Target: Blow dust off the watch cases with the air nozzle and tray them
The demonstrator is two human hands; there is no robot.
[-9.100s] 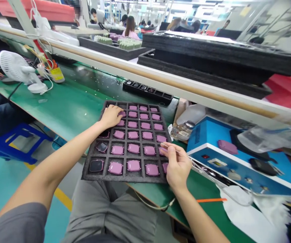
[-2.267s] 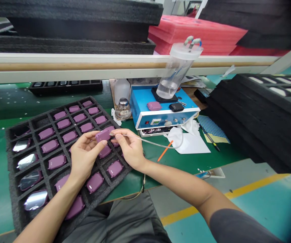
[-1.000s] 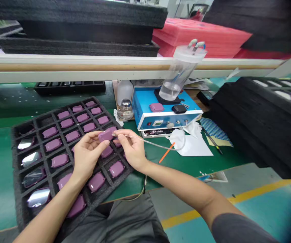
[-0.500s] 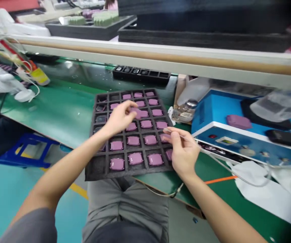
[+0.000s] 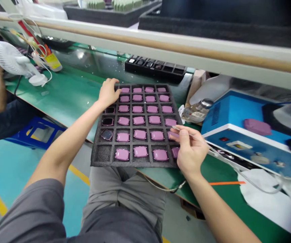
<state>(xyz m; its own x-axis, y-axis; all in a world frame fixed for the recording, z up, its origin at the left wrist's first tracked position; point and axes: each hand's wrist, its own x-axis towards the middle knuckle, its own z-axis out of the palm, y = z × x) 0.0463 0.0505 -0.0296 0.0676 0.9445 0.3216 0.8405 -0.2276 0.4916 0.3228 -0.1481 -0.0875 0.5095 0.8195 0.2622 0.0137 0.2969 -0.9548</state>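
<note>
A black foam tray (image 5: 104, 155) lies across the bench edge above my lap. Most of its compartments hold purple watch-like cases (image 5: 122, 155); several in the left column show dark screens, such as this one (image 5: 107, 135). My left hand (image 5: 109, 92) is at the tray's upper left corner, fingers apart and bent over the edge, with nothing visible in its grasp. At the right edge, my right hand (image 5: 191, 146) pinches a thin pen-like tool with a cable (image 5: 218, 152) trailing right. Part of the tray's right column is hidden behind it.
A blue machine (image 5: 236, 125) with a purple case on top stands right, beside a glass bottle (image 5: 198, 111). Behind is a small black tray (image 5: 155, 69) under a shelf rail. At left are a white fan (image 5: 7, 57) and another person's arm.
My left hand has moved from over the tray's middle to its upper left corner, and the purple case it held is out of it. My right hand still pinches the tool.
</note>
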